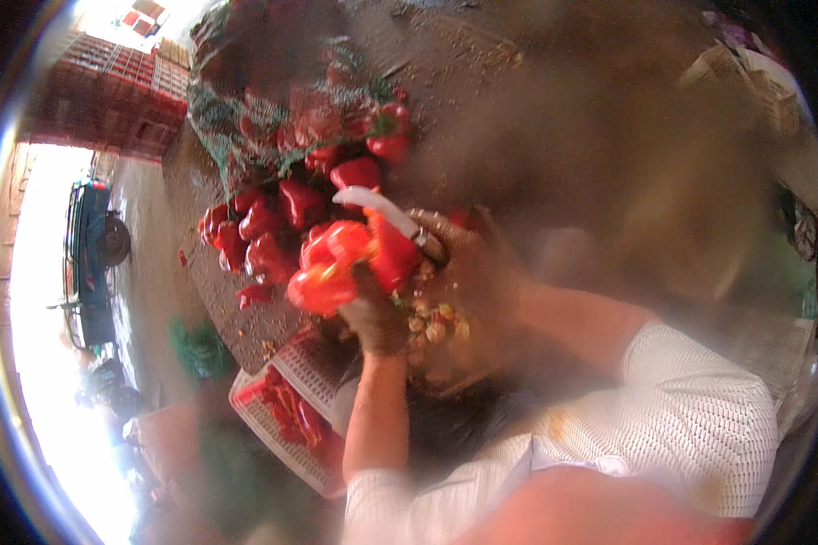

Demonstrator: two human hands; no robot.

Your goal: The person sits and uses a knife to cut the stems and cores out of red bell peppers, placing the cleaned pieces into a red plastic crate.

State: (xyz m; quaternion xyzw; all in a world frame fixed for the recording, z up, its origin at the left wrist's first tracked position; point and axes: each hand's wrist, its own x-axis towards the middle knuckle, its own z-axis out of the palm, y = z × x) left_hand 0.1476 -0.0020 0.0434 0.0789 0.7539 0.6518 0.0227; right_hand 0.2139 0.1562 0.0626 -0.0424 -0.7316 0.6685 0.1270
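Note:
My left hand (378, 310) grips a bright red bell pepper (334, 262), which looks split or cut open. In my right hand (463, 248) is a curved knife (378, 204), its pale blade lying over the top of the pepper and pointing left. Whether the blade touches the flesh cannot be told. Several whole red bell peppers (300, 203) lie just beyond my hands, beside a green mesh sack (221, 146) full of more. Below my right hand, a container holds pale cut pepper cores (436, 330). Blur hides some finger detail.
A plastic crate (283, 422) with red pepper pieces stands at lower left, against the seed-strewn work surface (242, 340). Green netting (201, 347) lies left of it. Stacked red crates (102, 102) and a parked vehicle (92, 262) are farther left. Haze blurs the right side.

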